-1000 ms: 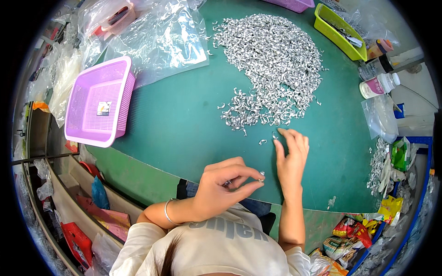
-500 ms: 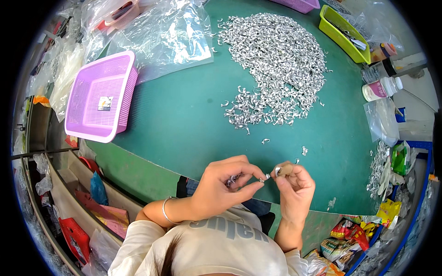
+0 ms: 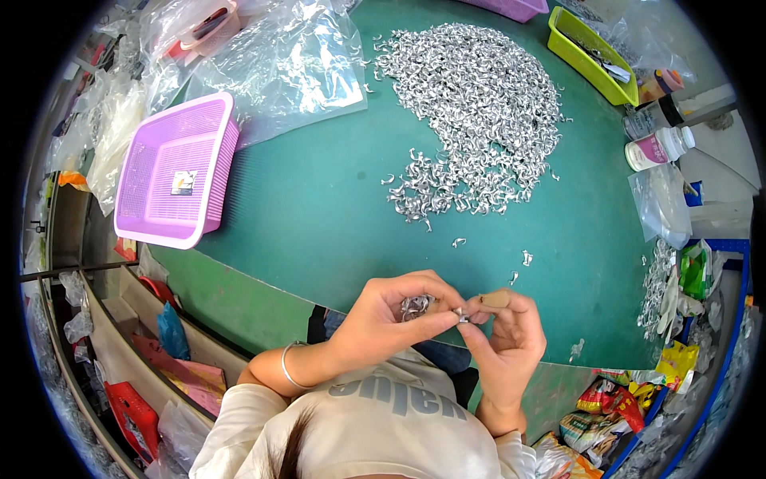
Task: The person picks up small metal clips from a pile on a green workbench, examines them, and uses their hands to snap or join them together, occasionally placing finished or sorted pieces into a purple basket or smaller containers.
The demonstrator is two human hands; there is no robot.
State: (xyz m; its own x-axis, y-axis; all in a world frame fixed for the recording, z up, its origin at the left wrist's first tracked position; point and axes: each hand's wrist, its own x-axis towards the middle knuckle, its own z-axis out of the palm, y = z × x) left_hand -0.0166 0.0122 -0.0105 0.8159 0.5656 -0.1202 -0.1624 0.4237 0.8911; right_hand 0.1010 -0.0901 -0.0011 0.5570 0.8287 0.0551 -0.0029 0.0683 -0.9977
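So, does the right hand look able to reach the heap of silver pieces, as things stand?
Probably yes: only a few loose pieces lie between the right hand and the heap, though its fingers are busy at a small silver piece with the left hand.

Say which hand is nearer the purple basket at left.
Left: the left hand is below and right of the purple basket in the picture; the right hand is farther right.
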